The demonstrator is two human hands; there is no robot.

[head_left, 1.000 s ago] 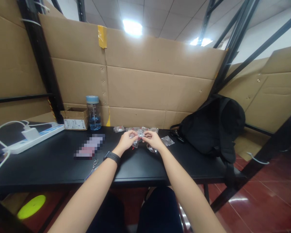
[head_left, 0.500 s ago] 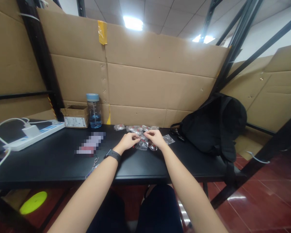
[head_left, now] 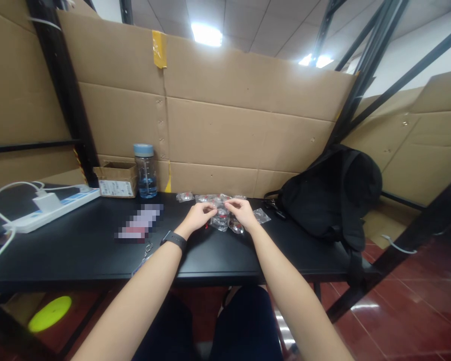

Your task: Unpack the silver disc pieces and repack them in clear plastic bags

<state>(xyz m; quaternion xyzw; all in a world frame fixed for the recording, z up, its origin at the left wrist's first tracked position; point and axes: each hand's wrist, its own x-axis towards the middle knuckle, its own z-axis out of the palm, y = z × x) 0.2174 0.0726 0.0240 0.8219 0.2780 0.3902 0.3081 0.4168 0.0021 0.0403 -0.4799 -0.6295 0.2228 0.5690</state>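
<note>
Between my two hands hangs a small clear plastic bag with something shiny and red in it; its exact kind is too small to make out. My left hand, with a black watch on the wrist, pinches the upper left of this bag between thumb and fingers. On the other side, my right hand pinches its upper right. Another clear packet lies just under my right hand. Behind the hands several similar packets lie in a row, one packet at its left end. A flat clear wrapper rests right of my right hand.
A black backpack stands at the right of the black table. At the left are a power strip, a small cardboard box, a water bottle and a blurred-out flat object. Cardboard panels close off the back.
My hands stay almost in place, fingers shifting slightly at the top of the bag. The bag between them has changed shape a little, and its red part shows differently.
</note>
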